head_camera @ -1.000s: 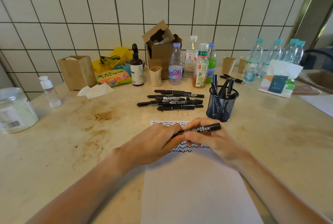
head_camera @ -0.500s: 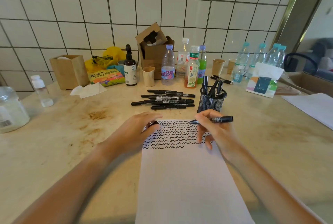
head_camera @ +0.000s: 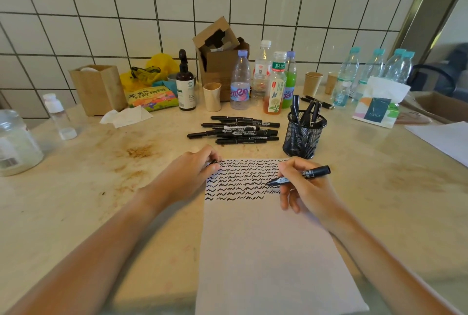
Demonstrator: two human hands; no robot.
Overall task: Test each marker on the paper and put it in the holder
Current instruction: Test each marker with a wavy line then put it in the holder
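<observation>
1. A white sheet of paper (head_camera: 266,251) with rows of black wavy scribbles lies flat on the stained beige stone tabletop (head_camera: 101,188).
2. The slim black marker (head_camera: 298,176) with a white label is uncapped, its tip on the scribbles.
3. The right hand (head_camera: 301,190) pinches it between its fingers.
4. The left hand (head_camera: 192,172) curls its fingers around a small black cap (head_camera: 214,162) at the paper's corner.
5. A black wire-mesh holder (head_camera: 304,134) stands just beyond.

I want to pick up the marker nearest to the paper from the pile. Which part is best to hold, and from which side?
Grip the nearest pile marker at the middle of its barrel, coming from above and from the paper side. It lies flat, crosswise to the person, at the pile's front edge, so that side is free; the other markers crowd it behind, and the mesh holder stands to its right.
</observation>
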